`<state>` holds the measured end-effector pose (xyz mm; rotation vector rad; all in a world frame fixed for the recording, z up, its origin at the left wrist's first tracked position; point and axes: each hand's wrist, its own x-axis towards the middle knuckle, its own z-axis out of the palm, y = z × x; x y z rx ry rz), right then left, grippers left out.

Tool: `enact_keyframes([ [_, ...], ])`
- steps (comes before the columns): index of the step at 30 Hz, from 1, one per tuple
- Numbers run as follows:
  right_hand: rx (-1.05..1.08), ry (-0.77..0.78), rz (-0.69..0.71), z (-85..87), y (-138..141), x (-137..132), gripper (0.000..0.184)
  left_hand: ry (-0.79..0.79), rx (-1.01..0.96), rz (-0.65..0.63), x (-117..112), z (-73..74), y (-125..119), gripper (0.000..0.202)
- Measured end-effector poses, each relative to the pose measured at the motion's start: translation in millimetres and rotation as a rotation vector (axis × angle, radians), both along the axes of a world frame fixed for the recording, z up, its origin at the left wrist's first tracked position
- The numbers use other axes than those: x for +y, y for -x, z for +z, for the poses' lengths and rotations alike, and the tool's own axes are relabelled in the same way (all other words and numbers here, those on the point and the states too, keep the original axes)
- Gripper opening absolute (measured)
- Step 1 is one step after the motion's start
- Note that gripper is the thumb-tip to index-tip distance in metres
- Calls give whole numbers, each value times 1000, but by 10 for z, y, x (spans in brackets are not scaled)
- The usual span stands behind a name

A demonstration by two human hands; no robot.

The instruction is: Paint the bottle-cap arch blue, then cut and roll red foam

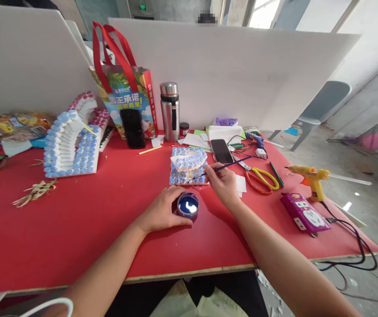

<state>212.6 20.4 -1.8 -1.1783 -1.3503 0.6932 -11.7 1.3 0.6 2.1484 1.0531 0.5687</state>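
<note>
My left hand (162, 210) curls round the side of a small round jar of dark blue paint (188, 205) standing on the table. In my right hand (222, 182) is a thin dark paintbrush (231, 164), its tip at the lower front of a small white model (189, 165) covered in rows of blue-and-white rounded pieces. Whether the tip touches the model I cannot tell. The model stands just beyond the jar. A larger curved model (72, 145) with similar blue pieces stands at the left.
Scissors (258, 178), a phone (221, 151) and papers lie to the right, with a yellow glue gun (316, 180) and purple power strip (304, 213) farther out. A steel flask (170, 112), upright phone (132, 128) and shopping bag (123, 94) stand behind, before white boards.
</note>
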Motion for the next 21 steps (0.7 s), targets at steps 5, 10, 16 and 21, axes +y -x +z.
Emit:
enact_keyframes([
  [5,234,78,-11,-20,-68,65,37,3,9,-1,-4,7,-17,64],
  [10,464,121,-31,-55,-226,180,38,-13,34,-5,-12,-31,-4,63],
  [16,508,153,-48,-83,-312,239,41,36,52,-47,44,-40,47,58],
  [21,584,180,-40,-96,-277,246,40,31,45,-58,39,-39,65,62],
])
